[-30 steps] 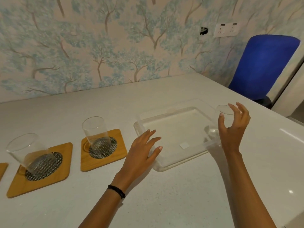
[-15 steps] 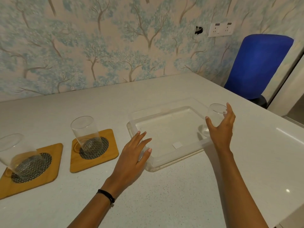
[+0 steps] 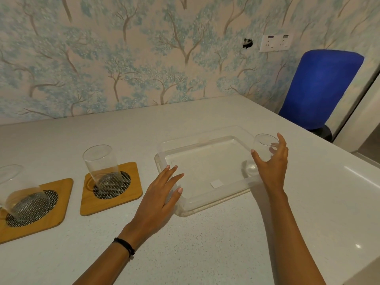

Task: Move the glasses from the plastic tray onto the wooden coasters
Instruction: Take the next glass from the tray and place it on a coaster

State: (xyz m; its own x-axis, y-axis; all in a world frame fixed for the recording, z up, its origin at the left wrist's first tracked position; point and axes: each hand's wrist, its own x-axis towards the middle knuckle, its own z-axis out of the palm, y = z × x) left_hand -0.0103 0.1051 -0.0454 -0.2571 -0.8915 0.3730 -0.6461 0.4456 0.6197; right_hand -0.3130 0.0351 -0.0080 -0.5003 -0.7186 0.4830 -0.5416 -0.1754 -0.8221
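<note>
1. Clear glass makes the last glass [image 3: 260,153] hard to read: its base at the right end of the plastic tray [image 3: 207,171] is blurred by reflections and partly covered by the right hand [image 3: 272,163].
2. At the left frame edge, a second glass [image 3: 18,194] and its wooden coaster [image 3: 49,214] are cut off. A third glass [image 3: 102,167] stands upright and fully visible on the nearer wooden coaster [image 3: 112,189].
3. Compared with one second ago, the right hand has come down from the rim of the last glass, and its thumb and fingers now curve around the side wall. Whether they press firmly on the wall cannot be told.
4. The camera view has also shifted right, so the coasters sit further left in frame.
5. The left hand [image 3: 159,199] is open with fingers spread, palm down, over the near left corner of the tray; contact cannot be confirmed. A black band [image 3: 124,244] circles its wrist.
6. All items rest on a pale speckled table [image 3: 205,243].
</note>
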